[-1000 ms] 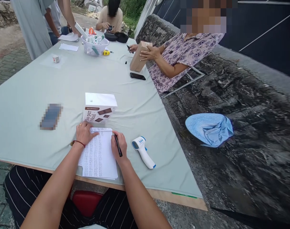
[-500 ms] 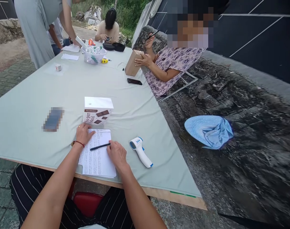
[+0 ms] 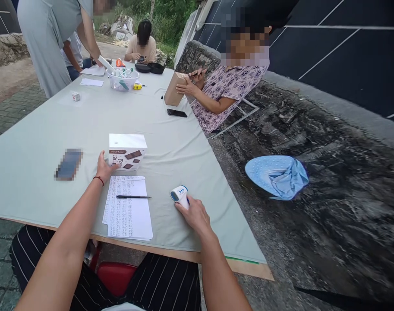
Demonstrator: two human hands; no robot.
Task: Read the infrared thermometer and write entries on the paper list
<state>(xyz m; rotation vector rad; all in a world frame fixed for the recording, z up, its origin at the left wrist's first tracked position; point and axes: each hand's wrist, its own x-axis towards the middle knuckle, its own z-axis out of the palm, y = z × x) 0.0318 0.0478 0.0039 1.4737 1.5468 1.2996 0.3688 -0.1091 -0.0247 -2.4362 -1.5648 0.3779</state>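
My right hand (image 3: 194, 212) is wrapped round the handle of a white and blue infrared thermometer (image 3: 180, 195), its head pointing away from me. At the left side of a white chocolate-bar box (image 3: 128, 154), my left hand (image 3: 105, 168) has its fingers apart, the thumb against the front face. The box stands upright on the table. Between my arms lie handwritten sheets of paper (image 3: 127, 218), stacked a little unevenly. A black pen (image 3: 133, 197) rests across the top sheet, touched by neither hand.
A blurred phone (image 3: 69, 164) lies left on the cloth-covered table (image 3: 38, 190). Farther off are a small box (image 3: 76, 96), a plastic basket (image 3: 122, 82), a yellow tape measure (image 3: 137, 86) and a black phone (image 3: 177, 112). A person at right holds a brown box (image 3: 174, 91). A blue hat (image 3: 277, 177) lies beyond the table edge.
My right hand has let go of the pen and moved right onto the thermometer. My left hand has left the paper for the box's left side. The person at right has lowered one hand.
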